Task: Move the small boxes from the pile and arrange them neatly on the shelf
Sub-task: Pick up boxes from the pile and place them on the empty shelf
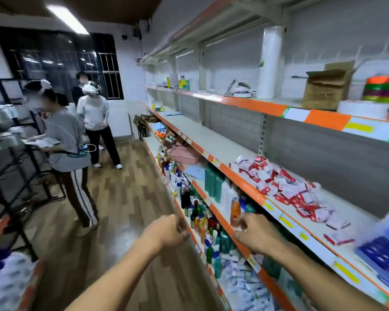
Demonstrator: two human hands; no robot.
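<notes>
Red-and-white small boxes (pixel 285 187) are seen heaped in a loose pile on the shelf (pixel 213 140), spread from its orange front edge towards the back wall; two more lie apart nearer the right end, beside blue packs (pixel 384 252). The left hand (pixel 169 232) is held over the aisle floor, its grip clenched on nothing visible. The right hand (pixel 254 232) is held at the front edge, fingers curled; whether anything is grasped cannot be told.

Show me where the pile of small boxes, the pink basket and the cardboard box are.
pile of small boxes (pixel 285 187), head view, middle of heap
pink basket (pixel 182 154), head view, front wall
cardboard box (pixel 323 93), head view, front face
</notes>
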